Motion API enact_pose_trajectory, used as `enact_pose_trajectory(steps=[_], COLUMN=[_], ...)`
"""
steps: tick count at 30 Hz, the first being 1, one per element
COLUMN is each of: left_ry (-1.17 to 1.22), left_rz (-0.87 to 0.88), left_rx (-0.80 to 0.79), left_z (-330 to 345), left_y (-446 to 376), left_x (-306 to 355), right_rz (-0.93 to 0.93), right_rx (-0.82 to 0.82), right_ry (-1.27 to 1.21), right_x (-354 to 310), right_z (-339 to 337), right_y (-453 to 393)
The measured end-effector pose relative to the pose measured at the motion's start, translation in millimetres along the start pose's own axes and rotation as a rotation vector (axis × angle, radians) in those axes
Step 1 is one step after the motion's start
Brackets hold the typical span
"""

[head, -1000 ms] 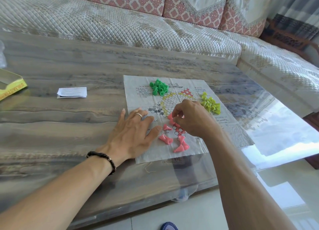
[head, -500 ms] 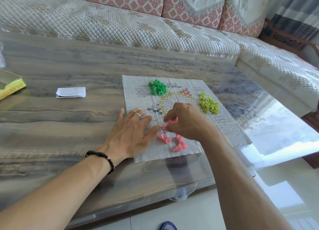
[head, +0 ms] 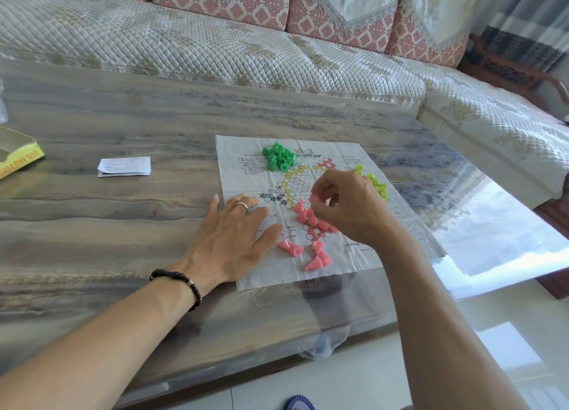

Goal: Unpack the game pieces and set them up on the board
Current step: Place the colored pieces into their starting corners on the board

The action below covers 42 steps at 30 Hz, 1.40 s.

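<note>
A quilted sofa (head: 215, 49) runs along the far side of one long wood-grain table (head: 123, 225). On the table lies one paper game board (head: 308, 271), creased and printed with a star of small circles.

The left hand (head: 229, 238) lies flat and spread, palm down, across the board's left edge, grasping nothing; it wears one ring, and one dark bead bracelet (head: 181, 282) circles the wrist. The right hand (head: 351, 208) hovers over the board's middle, thumb and forefinger pinched on one pink piece (head: 314, 198), the other fingers curled.

Three heaps of cone-shaped pieces sit on the board. The green pieces (head: 278, 157) are bunched at the far edge, roughly ten, too tightly packed to count surely. The yellow-green pieces (head: 377, 183) lie at the right, partly hidden behind the right hand. The loose pink pieces (head: 308, 234) number about ten: a cluster under the right hand's fingers, two tipped over near the left thumb, three more nearer the front edge.

At the far left stand one open yellow box (head: 18, 160) and one folded white leaflet (head: 124, 166).
</note>
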<state>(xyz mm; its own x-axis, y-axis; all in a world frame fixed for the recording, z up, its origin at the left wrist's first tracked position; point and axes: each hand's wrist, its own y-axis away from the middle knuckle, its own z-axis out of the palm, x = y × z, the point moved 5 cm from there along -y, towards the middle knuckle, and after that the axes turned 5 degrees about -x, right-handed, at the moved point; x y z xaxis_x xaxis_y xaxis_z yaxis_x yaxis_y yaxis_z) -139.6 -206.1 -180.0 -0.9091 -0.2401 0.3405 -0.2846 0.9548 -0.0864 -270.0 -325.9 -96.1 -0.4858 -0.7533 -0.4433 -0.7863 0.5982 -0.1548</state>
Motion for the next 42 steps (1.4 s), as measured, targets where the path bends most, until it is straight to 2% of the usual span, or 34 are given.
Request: enact_pose_trajectory(steps=[9, 13, 19, 29, 34, 40, 42], left_ry=[0.006, -0.002, -0.006, -0.01, -0.001, 0.001, 0.001], left_rz=[0.0, -0.004, -0.004, 0.01, 0.005, 0.008, 0.008], left_rx=[-0.001, -0.008, -0.009, 0.001, -0.005, -0.009, -0.008], left_z=[-1.9, -1.9, -0.7, -0.5, -1.3, -1.3, -1.3], left_y=[-0.1, -0.1, -0.5, -1.0, -0.6, -0.4, -0.4], left_x=[1.6, 0.9, 0.3, 0.4, 1.1, 0.6, 0.6], right_rz=[0.103, 0.094, 0.105, 0.084, 0.058, 0.092, 0.102], right_rx=[-0.076, -0.149, -0.184, -0.21, -0.202, -0.151, -0.183], right_ry=[0.047, 0.09, 0.09, 0.252, 0.226, 0.073, 0.047], right_x=[11.7, 7.9, 3.3, -5.8, -4.4, 5.2, 8.2], right_z=[3.2, 7.9, 9.3, 21.1, 24.0, 8.0, 5.5], right_y=[6.9, 6.4, 4.4, -1.9, -3.6, 3.4, 9.7])
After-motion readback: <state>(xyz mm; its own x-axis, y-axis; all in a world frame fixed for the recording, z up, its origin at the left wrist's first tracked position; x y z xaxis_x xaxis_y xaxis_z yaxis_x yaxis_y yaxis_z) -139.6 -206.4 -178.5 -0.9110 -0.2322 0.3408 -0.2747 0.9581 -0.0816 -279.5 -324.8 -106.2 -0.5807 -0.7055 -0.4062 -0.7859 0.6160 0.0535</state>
